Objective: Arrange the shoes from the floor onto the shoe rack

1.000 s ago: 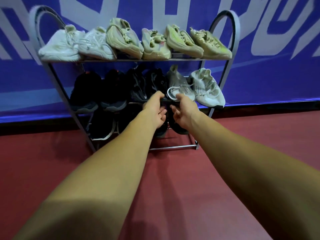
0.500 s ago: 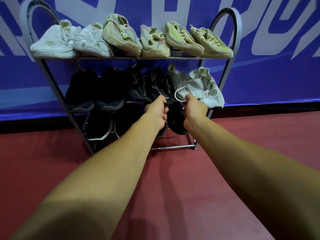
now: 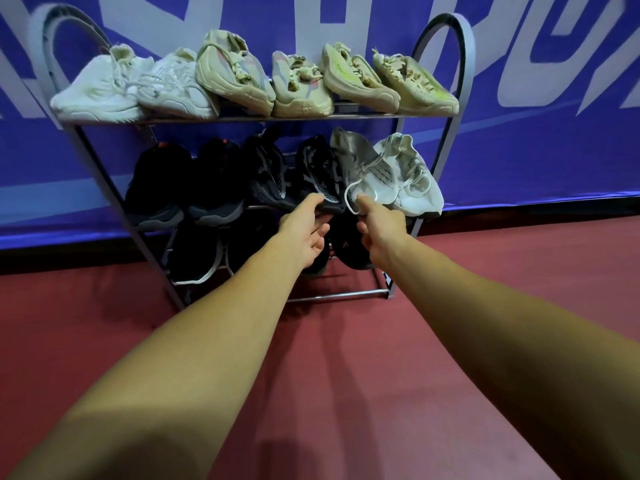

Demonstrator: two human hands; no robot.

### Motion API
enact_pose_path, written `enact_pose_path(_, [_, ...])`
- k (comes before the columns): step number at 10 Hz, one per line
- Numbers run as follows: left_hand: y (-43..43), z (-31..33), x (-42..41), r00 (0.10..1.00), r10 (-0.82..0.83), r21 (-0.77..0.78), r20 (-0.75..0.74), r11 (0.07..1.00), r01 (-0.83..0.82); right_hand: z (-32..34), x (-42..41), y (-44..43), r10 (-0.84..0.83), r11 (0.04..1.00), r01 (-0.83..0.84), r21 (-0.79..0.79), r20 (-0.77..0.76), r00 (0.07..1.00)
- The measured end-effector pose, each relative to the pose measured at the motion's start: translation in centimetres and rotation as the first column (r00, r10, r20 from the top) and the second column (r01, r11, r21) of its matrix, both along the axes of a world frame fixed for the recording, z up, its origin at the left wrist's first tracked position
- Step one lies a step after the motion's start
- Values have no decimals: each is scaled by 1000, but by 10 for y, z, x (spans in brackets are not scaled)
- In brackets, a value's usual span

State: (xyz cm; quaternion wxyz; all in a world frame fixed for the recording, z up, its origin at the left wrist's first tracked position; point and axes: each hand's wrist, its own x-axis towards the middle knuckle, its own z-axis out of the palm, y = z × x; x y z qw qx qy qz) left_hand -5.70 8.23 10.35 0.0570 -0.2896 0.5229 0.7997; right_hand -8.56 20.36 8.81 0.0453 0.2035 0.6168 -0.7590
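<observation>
A metal shoe rack (image 3: 446,109) stands against the blue wall. On its middle shelf a black patterned shoe (image 3: 317,168) and a grey knit shoe (image 3: 367,168) lie side by side. My left hand (image 3: 304,233) is at the black shoe's toe, thumb touching it and fingers loose below. My right hand (image 3: 379,228) has curled fingers, and its thumb presses the grey shoe's toe by the white lace loop. A white shoe (image 3: 414,181) sits at the right end of that shelf.
Several white and beige shoes (image 3: 301,84) fill the top shelf. Black shoes (image 3: 156,185) fill the left of the middle shelf, and more black shoes (image 3: 194,251) sit on the bottom tier. Red floor (image 3: 329,375) spreads in front of the rack.
Both hands rose from the lower tier to the middle shelf's front edge. The grey shoe slid back beside the white one. My left fingers loosened from the black shoe.
</observation>
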Motion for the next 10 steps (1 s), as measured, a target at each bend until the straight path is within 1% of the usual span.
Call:
enact_pose_path(1, [-10,-2,3,997,65,-69,33,996,-62,-5,1,-7,155,985,-151,-87,44,987])
enact_pose_path(2, [-21,-5,6,977,208,-172,39,965,-198,-6,1,-19,258,961,-246,-129,90,962])
enact_pose_path(3, [-31,-4,5,950,306,-219,-61,924,-312,3,0,-28,243,959,-229,-168,64,968])
enact_pose_path(4, [-35,-4,5,934,347,-238,-87,903,-358,13,-1,-30,179,973,-176,-147,9,984])
enact_pose_path(5, [-42,-12,6,929,358,-281,-98,885,-371,12,0,-29,157,983,-156,-100,-5,988])
enact_pose_path(6, [-53,-14,5,952,291,-326,-94,895,-306,7,-2,-28,165,983,-164,-86,0,986])
enact_pose_path(7, [-58,-10,5,971,223,-329,-89,913,-240,8,-3,-28,165,984,-165,-62,9,986])
enact_pose_path(8, [-58,-7,11,986,149,-307,-77,937,-166,13,3,-29,203,979,-202,-22,21,979])
enact_pose_path(9, [-60,-3,15,993,98,-323,-65,939,-114,15,7,-25,299,952,-302,43,60,952])
enact_pose_path(10, [-62,6,24,999,16,-370,-40,929,-30,22,21,-24,354,921,-350,171,11,935])
